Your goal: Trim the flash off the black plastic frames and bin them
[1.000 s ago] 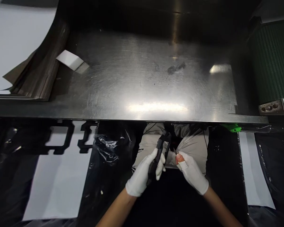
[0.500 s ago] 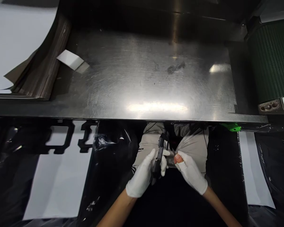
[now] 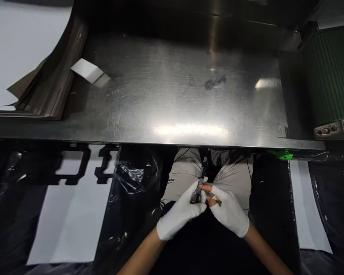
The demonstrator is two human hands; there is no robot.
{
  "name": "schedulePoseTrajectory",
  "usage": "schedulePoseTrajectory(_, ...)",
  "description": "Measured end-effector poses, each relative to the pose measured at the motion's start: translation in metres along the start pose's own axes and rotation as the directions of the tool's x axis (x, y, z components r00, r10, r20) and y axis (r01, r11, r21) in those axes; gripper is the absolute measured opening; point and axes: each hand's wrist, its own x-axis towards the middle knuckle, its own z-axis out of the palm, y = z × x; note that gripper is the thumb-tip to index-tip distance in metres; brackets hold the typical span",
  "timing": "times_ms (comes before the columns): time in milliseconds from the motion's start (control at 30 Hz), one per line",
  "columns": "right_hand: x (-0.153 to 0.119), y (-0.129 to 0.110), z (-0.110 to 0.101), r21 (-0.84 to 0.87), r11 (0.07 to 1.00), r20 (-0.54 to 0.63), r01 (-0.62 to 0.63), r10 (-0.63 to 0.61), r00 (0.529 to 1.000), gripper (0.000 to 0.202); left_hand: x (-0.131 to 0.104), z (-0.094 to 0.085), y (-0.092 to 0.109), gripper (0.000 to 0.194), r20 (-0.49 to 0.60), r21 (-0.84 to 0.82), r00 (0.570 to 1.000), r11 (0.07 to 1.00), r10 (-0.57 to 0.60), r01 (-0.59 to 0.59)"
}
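Observation:
Both my hands wear white gloves and meet low in the view, below the front edge of a steel worktable (image 3: 189, 107). My left hand (image 3: 180, 212) grips a slim black tool (image 3: 201, 180) that points up toward the table edge. My right hand (image 3: 228, 211), its fingertips bare, pinches something small right against the tool's lower part; what it pinches is too small to name. My light grey trousers (image 3: 183, 168) show behind the hands.
A stack of dark sheets with white paper (image 3: 25, 65) lies at the table's left, a white card (image 3: 86, 71) beside it. A green belt (image 3: 329, 72) runs at the right. Black plastic film (image 3: 132, 183) and white sheets (image 3: 71, 214) sit under the table, with a green clip (image 3: 281, 154) at its edge.
My hands have closed together: the tool has turned more upright and narrower, and my right fingers have moved left onto it.

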Motion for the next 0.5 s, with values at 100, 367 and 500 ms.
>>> schedulePoseTrajectory(100, 0.000, 0.005, 0.002, 0.098, 0.995, -0.110, -0.014, 0.025, 0.994, 0.024, 0.001, -0.002, -0.004, 0.067, 0.019, -0.002, 1.000, 1.000, 0.016, -0.016)
schedulePoseTrajectory(367, 0.002, 0.011, -0.005, 0.164, 0.985, -0.165, -0.055, 0.082, 0.983, 0.029, 0.004, 0.005, -0.007, 0.046, -0.074, 0.314, 0.984, 0.940, 0.163, -0.132)
schedulePoseTrajectory(500, 0.000, 0.008, -0.005, 0.160, 0.984, -0.070, -0.076, 0.089, 0.994, 0.035, 0.007, 0.014, -0.010, 0.069, -0.177, 0.482, 0.968, 0.873, 0.176, -0.071)
